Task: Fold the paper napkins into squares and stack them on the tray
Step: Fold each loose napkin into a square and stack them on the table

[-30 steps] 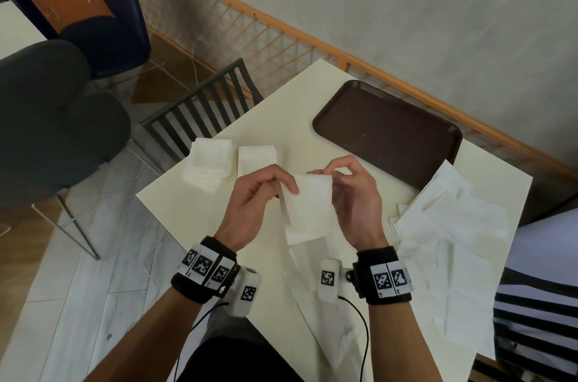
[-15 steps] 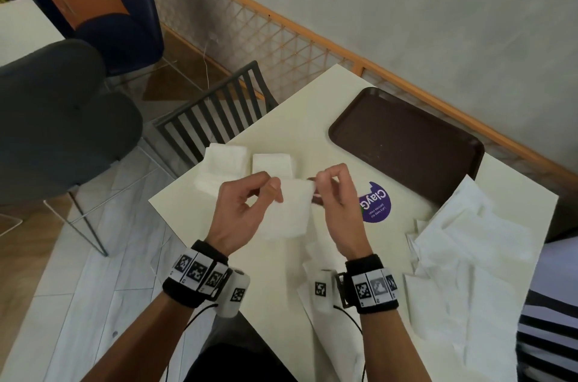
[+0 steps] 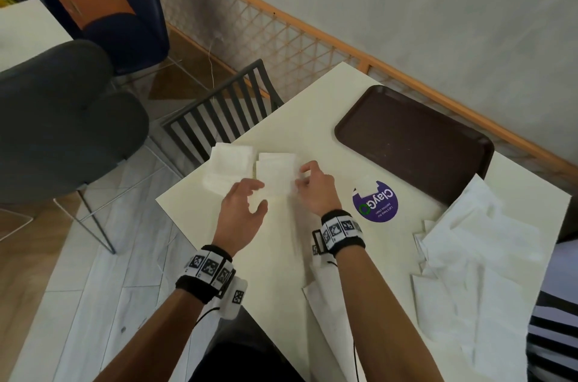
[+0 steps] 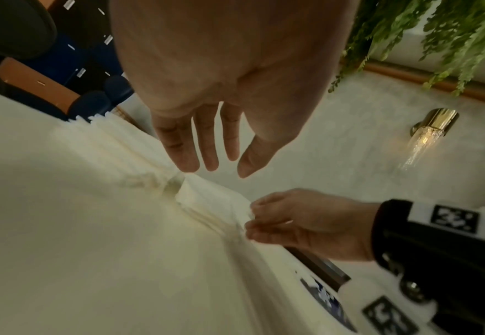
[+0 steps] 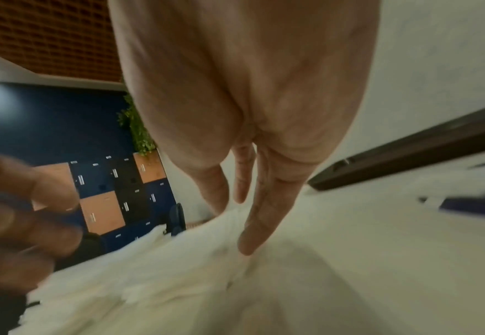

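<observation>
A folded white napkin lies on top of a small stack near the table's far left edge, beside a second stack of folded napkins. My left hand hovers just in front of it with straight, spread fingers and holds nothing. My right hand is at the napkin's right edge, with thumb and forefinger lightly pinching it. The brown tray stands bare at the back right, apart from both hands. In the right wrist view the napkin is blurred.
A loose heap of unfolded napkins covers the table's right side. Another unfolded sheet lies under my right forearm at the near edge. A purple round sticker is on the table. A slatted chair stands past the far left edge.
Both hands carried the folded napkin forward and left and laid it on the small stack. My left hand let go and opened; my right hand stays at the edge.
</observation>
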